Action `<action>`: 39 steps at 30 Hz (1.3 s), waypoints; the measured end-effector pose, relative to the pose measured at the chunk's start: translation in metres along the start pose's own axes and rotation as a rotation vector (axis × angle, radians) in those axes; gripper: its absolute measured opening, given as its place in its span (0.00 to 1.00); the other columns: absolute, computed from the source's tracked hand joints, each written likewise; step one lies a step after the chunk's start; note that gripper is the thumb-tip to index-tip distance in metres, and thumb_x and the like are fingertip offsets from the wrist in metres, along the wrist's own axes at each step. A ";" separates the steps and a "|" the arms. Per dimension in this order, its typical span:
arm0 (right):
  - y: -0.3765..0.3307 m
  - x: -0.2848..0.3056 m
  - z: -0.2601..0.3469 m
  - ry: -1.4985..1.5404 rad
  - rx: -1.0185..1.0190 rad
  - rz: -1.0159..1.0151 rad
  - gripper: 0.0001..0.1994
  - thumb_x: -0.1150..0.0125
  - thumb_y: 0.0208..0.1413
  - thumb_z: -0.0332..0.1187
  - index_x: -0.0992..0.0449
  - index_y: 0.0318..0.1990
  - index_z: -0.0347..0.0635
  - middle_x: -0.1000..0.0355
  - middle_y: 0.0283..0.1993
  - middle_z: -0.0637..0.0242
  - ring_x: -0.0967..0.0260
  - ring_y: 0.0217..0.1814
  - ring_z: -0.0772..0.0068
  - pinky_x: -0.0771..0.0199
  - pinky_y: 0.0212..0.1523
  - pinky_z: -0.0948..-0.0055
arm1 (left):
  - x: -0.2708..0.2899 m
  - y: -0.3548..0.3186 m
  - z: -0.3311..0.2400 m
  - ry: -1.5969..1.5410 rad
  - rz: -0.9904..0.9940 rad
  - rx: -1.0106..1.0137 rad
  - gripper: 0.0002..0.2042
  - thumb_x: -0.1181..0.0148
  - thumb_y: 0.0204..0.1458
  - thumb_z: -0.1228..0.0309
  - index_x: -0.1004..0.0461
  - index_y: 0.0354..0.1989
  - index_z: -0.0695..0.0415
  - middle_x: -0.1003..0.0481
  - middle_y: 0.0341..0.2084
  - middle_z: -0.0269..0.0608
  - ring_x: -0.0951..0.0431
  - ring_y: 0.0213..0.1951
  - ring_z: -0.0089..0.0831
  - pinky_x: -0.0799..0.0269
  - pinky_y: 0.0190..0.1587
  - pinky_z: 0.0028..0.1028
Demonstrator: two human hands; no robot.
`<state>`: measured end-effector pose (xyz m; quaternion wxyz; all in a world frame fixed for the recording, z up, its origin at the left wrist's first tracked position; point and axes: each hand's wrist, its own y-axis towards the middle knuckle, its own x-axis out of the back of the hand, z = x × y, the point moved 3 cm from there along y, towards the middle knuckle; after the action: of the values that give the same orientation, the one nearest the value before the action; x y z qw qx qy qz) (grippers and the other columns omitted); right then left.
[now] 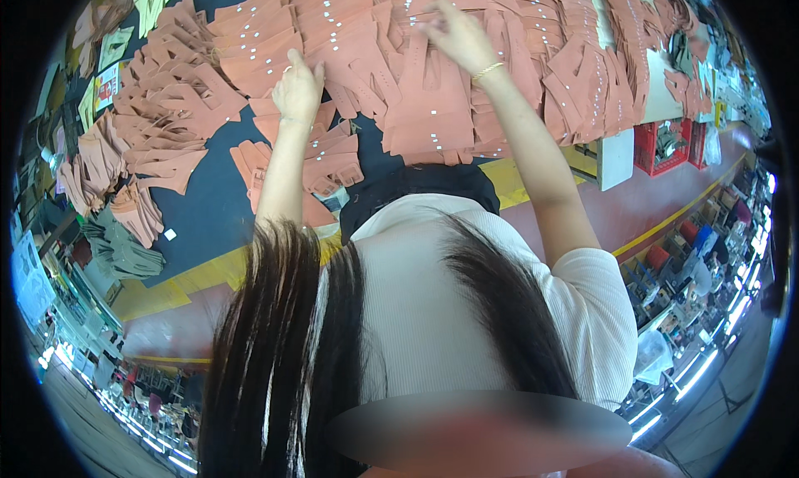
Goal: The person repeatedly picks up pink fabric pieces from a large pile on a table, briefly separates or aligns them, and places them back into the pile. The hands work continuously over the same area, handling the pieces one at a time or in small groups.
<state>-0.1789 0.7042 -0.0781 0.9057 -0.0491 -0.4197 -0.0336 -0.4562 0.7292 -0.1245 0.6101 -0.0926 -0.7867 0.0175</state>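
Many flat salmon-pink cut pieces with small white tags lie in overlapping rows on a dark blue table. My left hand rests with curled fingers on a pink piece near the middle of the table. My right hand, a thin gold bracelet on its wrist, reaches farther out and pinches the edge of a pink piece in the far rows. Long dark hair and a white ribbed top fill the lower half of the view.
Grey-green cut pieces are stacked at the table's left edge, pale green ones at the far left corner. A red crate stands under the table at right. Red floor with yellow lines and cluttered shelves lie to the right.
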 end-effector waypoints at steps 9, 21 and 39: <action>-0.100 0.085 -0.127 -0.182 -0.393 -0.089 0.12 0.39 0.49 0.37 0.24 0.38 0.39 0.24 0.33 0.60 0.25 0.35 0.67 0.27 0.39 0.71 | -0.066 -0.077 -0.033 -0.772 0.661 0.121 0.16 0.38 0.49 0.62 0.24 0.36 0.65 0.23 0.23 0.40 0.25 0.27 0.23 0.31 0.33 0.24; -0.149 0.058 -0.143 -0.174 -0.465 -0.268 0.20 0.33 0.44 0.41 0.27 0.44 0.43 0.32 0.44 0.56 0.31 0.45 0.55 0.29 0.44 0.62 | -0.064 -0.099 -0.060 -0.796 0.485 0.198 0.15 0.37 0.47 0.63 0.27 0.32 0.64 0.26 0.22 0.36 0.28 0.23 0.20 0.31 0.25 0.21; -0.148 0.053 -0.112 -0.458 -0.432 -0.353 0.18 0.35 0.44 0.37 0.34 0.40 0.42 0.34 0.40 0.58 0.34 0.44 0.54 0.32 0.40 0.58 | -0.020 -0.105 -0.095 -0.158 0.208 -0.137 0.16 0.37 0.46 0.60 0.26 0.25 0.65 0.25 0.19 0.49 0.23 0.24 0.43 0.28 0.32 0.36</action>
<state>-0.0749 0.5429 -0.1003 0.7372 -0.1722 -0.5969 -0.2656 -0.3729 0.6143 -0.1044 0.5334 -0.2133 -0.8178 0.0339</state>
